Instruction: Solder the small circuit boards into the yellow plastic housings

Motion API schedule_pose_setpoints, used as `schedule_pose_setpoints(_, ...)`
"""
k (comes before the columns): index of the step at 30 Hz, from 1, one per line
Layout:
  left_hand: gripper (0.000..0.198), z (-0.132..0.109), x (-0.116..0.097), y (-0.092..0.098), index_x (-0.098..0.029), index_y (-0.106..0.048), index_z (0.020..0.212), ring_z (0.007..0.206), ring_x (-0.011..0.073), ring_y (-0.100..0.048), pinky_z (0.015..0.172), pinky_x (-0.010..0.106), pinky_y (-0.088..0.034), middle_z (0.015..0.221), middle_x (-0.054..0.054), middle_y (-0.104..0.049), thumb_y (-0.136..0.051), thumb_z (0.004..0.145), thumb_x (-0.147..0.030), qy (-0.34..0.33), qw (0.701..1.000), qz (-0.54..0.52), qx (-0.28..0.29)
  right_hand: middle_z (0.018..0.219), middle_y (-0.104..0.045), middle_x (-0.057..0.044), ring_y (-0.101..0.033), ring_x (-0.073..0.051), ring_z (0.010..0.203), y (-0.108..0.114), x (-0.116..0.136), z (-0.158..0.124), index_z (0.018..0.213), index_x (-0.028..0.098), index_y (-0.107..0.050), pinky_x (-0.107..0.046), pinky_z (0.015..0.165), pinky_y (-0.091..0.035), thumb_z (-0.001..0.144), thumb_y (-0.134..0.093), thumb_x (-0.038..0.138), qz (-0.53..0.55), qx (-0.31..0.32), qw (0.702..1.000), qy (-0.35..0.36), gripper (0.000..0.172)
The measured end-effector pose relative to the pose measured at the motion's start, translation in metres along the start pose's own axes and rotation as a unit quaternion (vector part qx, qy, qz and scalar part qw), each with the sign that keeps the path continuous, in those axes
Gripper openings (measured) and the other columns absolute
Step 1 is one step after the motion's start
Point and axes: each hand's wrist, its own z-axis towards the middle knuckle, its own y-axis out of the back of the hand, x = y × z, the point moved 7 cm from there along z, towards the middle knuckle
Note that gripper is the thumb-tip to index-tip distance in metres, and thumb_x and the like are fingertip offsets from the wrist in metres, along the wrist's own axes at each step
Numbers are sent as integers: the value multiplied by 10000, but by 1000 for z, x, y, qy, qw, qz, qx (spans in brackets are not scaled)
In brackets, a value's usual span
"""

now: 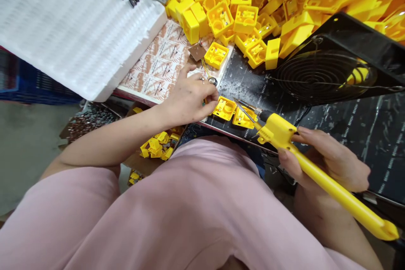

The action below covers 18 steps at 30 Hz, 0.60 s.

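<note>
My right hand [338, 156] is wrapped round a yellow soldering iron [335, 183] with a pistol-like body. Its metal tip and thin feed tube point left, over a small open yellow housing [243, 119] near the bench edge. Beside that housing lies another yellow housing [224, 109]. At its left side, my left hand [191, 95] has thumb and fingers drawn together; whatever is between them is hidden. A small round black part [213, 81] with thin wires shows just beyond those fingers, near a brown square plate [197, 52] and a third yellow housing [217, 55].
Yellow housings [247, 17] are heaped along the back. A black fan [319, 67] with a wire guard stands at right on the black bench top [354, 135]. White foam tray [79, 21] at left carries a few black parts. Below the bench edge, yellow pieces [158, 145] fill a box.
</note>
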Motion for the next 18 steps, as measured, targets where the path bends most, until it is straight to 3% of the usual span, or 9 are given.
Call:
schedule_pose_setpoints(4, 208, 6, -8, -4, -234, -734, 779, 856, 229, -626, 1166, 630, -344, 693, 3, -684, -548, 853, -291, -8, 999, 49, 3, 1002, -814, -28, -782, -216, 768, -5, -3, -3, 1368, 304, -673, -339, 658, -671, 859, -841, 218, 12, 9, 999, -45, 542)
schedule_pose_setpoints(9, 194, 11, -12, -3, -233, -724, 750, 838, 229, -624, 1151, 596, -355, 667, 12, -700, -555, 832, -281, -18, 996, 78, 31, 809, -780, 17, -755, -185, 652, -15, 6, 5, 1019, 271, -694, -273, 504, -604, 824, -867, 188, 38, 42, 998, -1, 274)
schedule_pose_setpoints(18, 227, 17, -12, -7, -236, -758, 756, 853, 254, -657, 1117, 579, -370, 635, 21, -676, -546, 812, -293, -19, 994, 92, 55, 825, -783, -1, -750, -146, 674, -22, 18, 20, 966, 231, -651, -220, 509, -550, 841, -849, 151, 28, 105, 993, 55, 248)
